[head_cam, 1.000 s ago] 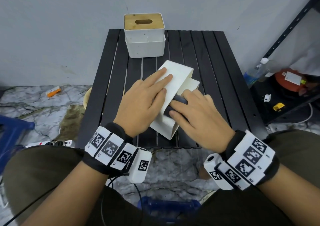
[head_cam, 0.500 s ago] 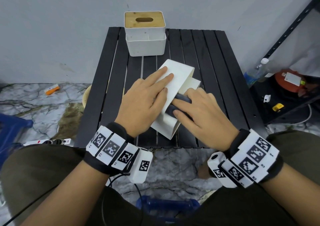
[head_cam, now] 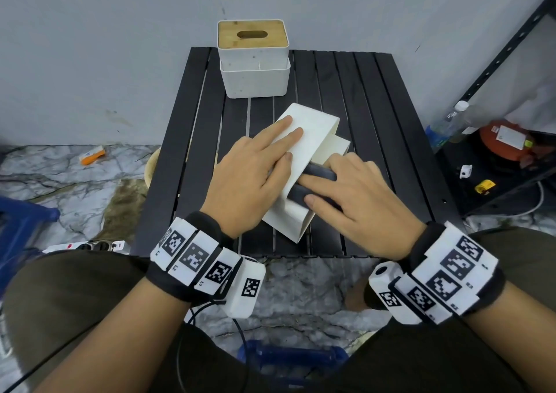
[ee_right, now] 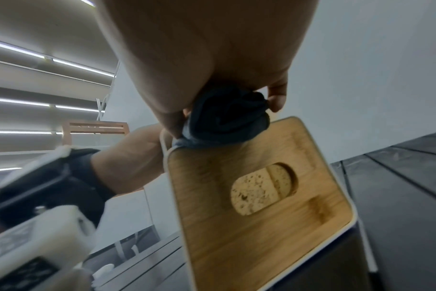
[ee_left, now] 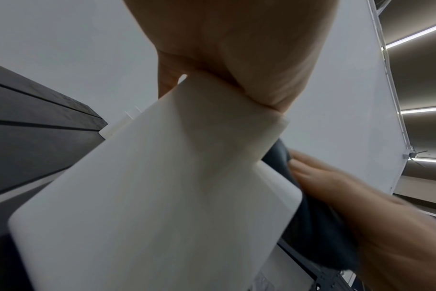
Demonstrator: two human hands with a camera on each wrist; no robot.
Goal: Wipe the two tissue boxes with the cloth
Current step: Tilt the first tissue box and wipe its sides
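On the far left there's an orange item [head_cam: 93,155] lying on the marble floor [head_cam: 60,182]. Moving in, the left hand [head_cam: 249,179] lies flat with straight fingers on the white side of the tipped-over tissue box [head_cam: 304,149], so its grip is released, just pressing down. That box lies on its side mid-surface [head_cam: 186,152], wooden lid facing right. The right hand [head_cam: 358,203] has its grip closed around a bunched dark cloth [head_cam: 319,173], pushed against the lid's edge. The second tissue box [head_cam: 254,57] stands upright at the back. A shelf [head_cam: 496,182] with clutter is on the right.
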